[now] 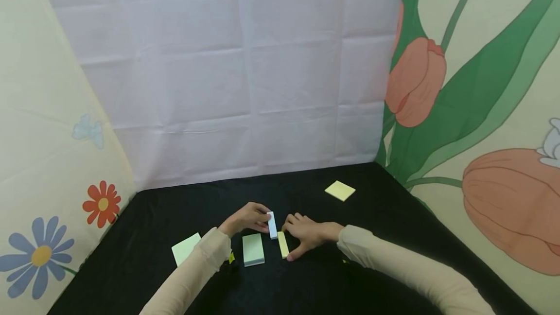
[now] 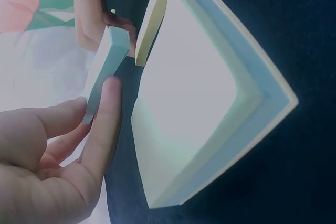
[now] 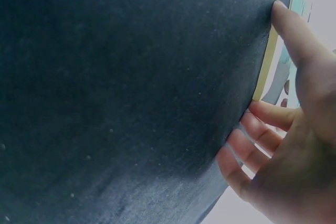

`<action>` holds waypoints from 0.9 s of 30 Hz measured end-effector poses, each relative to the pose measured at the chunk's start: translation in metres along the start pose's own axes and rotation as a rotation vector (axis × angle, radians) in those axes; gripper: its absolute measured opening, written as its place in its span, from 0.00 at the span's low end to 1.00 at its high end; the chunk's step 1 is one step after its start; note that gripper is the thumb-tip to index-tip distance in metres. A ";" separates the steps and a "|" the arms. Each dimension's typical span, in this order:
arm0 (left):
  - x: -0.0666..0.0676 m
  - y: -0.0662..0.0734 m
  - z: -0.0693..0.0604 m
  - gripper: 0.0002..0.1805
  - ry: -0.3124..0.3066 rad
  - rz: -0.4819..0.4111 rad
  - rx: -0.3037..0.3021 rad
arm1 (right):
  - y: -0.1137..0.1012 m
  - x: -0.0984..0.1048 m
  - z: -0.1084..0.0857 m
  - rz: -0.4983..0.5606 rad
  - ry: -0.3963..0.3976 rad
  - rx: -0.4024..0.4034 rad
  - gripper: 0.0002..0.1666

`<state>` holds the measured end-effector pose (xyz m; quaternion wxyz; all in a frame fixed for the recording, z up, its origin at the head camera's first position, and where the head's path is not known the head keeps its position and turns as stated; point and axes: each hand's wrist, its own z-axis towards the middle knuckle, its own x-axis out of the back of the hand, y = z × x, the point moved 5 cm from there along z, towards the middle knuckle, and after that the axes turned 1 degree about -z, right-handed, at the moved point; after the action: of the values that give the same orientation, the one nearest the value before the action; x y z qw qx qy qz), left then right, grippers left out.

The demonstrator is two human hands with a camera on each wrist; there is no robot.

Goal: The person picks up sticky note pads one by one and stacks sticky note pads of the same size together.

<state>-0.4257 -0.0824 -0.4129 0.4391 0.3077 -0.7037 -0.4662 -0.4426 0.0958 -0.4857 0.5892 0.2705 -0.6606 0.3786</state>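
My left hand (image 1: 248,218) pinches a narrow light-blue sticky-note pad (image 1: 272,225) between thumb and fingers, holding it tilted above the black cloth; the left wrist view also shows this pad (image 2: 107,66). Just to its right, a narrow yellow sticky-note pad (image 1: 283,245) lies on the cloth. My right hand (image 1: 306,233) spans that yellow pad, the thumb at its near end and the index finger at its far end, as the right wrist view shows along the pad's edge (image 3: 266,64). Left of both strips sits a stack of larger pads (image 1: 253,248), pale green on top with blue beneath.
Partly behind the left sleeve lies a pale green square pad (image 1: 185,249). A small bright yellow piece (image 1: 232,257) shows beside that sleeve. Toward the back right is a yellow square pad (image 1: 340,190). A white sheet (image 1: 197,86) hangs behind the black-covered table (image 1: 288,290).
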 end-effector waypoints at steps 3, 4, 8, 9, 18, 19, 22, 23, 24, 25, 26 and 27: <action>-0.004 0.000 0.000 0.14 -0.020 0.004 0.011 | -0.001 0.001 -0.001 0.003 0.004 0.005 0.56; -0.005 0.000 0.000 0.14 -0.026 0.010 0.008 | -0.001 0.001 -0.001 0.006 0.007 0.009 0.56; -0.009 0.000 0.002 0.14 -0.043 0.005 0.006 | 0.003 -0.002 0.001 -0.005 0.004 0.016 0.57; -0.010 -0.001 0.003 0.14 -0.048 0.002 0.006 | 0.005 -0.004 0.002 -0.008 0.000 0.013 0.57; -0.020 -0.001 0.003 0.13 -0.085 0.009 0.014 | 0.000 -0.001 0.002 -0.071 0.002 0.013 0.58; -0.020 -0.002 0.002 0.13 -0.083 0.011 0.017 | 0.000 -0.001 0.001 -0.075 0.005 0.017 0.58; -0.022 -0.002 0.002 0.12 -0.078 0.024 0.024 | 0.008 -0.008 0.006 -0.066 0.009 0.034 0.61; -0.023 -0.002 0.002 0.12 -0.076 0.028 0.026 | 0.009 -0.008 0.006 -0.073 0.011 0.037 0.61; -0.023 -0.002 0.002 0.12 -0.073 0.034 0.026 | 0.009 -0.008 0.005 -0.079 0.013 0.042 0.62; -0.023 -0.002 0.002 0.11 -0.070 0.038 0.027 | 0.009 -0.008 0.006 -0.084 0.016 0.046 0.62; -0.023 -0.002 0.002 0.11 -0.068 0.041 0.028 | 0.010 -0.009 0.006 -0.089 0.016 0.047 0.62; -0.023 -0.002 0.002 0.11 -0.066 0.042 0.029 | 0.010 -0.009 0.006 -0.093 0.017 0.046 0.62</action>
<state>-0.4179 -0.0628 -0.4231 0.4210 0.2836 -0.7307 -0.4565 -0.4529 0.0956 -0.4967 0.6054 0.3112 -0.6334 0.3681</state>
